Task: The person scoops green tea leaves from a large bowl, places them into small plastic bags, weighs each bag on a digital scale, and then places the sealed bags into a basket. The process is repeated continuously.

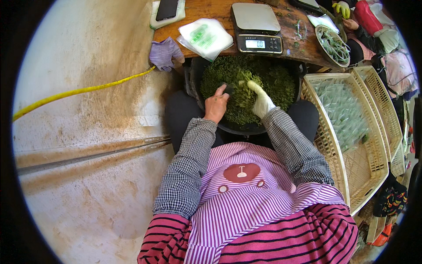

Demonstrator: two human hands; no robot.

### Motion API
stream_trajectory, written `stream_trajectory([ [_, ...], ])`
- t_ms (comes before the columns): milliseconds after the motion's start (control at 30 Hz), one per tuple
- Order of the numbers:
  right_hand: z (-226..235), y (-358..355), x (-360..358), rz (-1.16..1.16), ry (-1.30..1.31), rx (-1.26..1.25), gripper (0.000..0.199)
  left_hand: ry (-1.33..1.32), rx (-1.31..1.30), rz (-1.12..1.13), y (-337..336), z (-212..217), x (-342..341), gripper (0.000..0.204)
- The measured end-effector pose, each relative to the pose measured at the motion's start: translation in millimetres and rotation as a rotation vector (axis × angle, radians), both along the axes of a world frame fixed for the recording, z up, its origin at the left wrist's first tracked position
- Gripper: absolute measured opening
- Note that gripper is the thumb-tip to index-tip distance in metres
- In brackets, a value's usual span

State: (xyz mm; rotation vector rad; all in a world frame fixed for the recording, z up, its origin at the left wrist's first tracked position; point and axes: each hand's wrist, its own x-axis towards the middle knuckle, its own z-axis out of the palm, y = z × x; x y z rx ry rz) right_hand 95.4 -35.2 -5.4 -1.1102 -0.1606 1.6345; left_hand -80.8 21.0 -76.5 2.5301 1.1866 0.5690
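Observation:
A black tub full of small green leaves rests between my knees. My left hand, bare, grips a small dark container at the leaves' left side. My right hand wears a white glove and scoops a bunch of the green leaves toward that container. Both forearms wear checked sleeves.
A digital scale and a stack of green-printed plastic bags lie on the wooden table behind the tub. Cream plastic baskets with filled packets stand to my right. A purple glove, a yellow hose, another person's gloved hand.

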Motion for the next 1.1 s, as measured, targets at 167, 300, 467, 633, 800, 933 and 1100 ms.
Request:
stream_trajectory([
  [167, 28, 20, -4, 0.142, -0.302, 0.022, 0.068, 0.389, -0.087, -0.165, -2, -21, 2, 0.036],
  [300, 0, 14, -3, 0.267, -0.74, 0.215, 0.074, 0.111, -0.261, -0.117, -6, -13, -3, 0.027],
  [467, -26, 27, -13, 0.491, -1.098, -0.028, 0.055, 0.032, -0.191, -0.169, -13, 15, -4, 0.017],
  [633, -12, 9, -27, 0.537, -1.733, 0.1, 0.042, -0.014, -0.215, -0.237, -14, 5, -7, 0.016],
  [800, -7, 6, -17, 0.606, -1.598, 0.213, 0.044, 0.033, -0.204, -0.312, -11, 8, -6, 0.017],
  [933, -2, 20, 2, 0.434, -0.627, 0.14, 0.057, 0.07, -0.224, -0.266, -14, 9, -7, 0.013],
  [1100, -28, 28, -4, 0.817, -1.125, -0.039, 0.049, 0.063, -0.204, -0.311, -16, 15, -7, 0.02],
])
